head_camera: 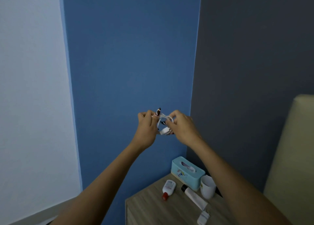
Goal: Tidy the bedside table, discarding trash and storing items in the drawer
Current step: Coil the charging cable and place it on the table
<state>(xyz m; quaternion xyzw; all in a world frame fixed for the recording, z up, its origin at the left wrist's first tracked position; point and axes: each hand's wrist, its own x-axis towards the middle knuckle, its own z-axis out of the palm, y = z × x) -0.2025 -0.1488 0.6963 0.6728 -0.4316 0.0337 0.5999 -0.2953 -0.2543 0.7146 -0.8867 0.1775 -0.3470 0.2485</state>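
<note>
Hands worked well above the bench (pixel 149 207), in front of the blue wall. The left hand (pixel 146 129) and right hand (pixel 182 127) each pinched a white cable (pixel 165 118), its loops gathered between them and its plug (pixel 164 131) hanging just below. Both sets of fingers (pixel 175 114) were curled on the loops, probably to keep the coil tight and small enough for the drawer, which was out of view. Lifting it clear likely kept it from snagging the bottle (pixel 168 187), tube (pixel 195 198), cup (pixel 207 186) and tissue box (pixel 185 175) on the bench.
</note>
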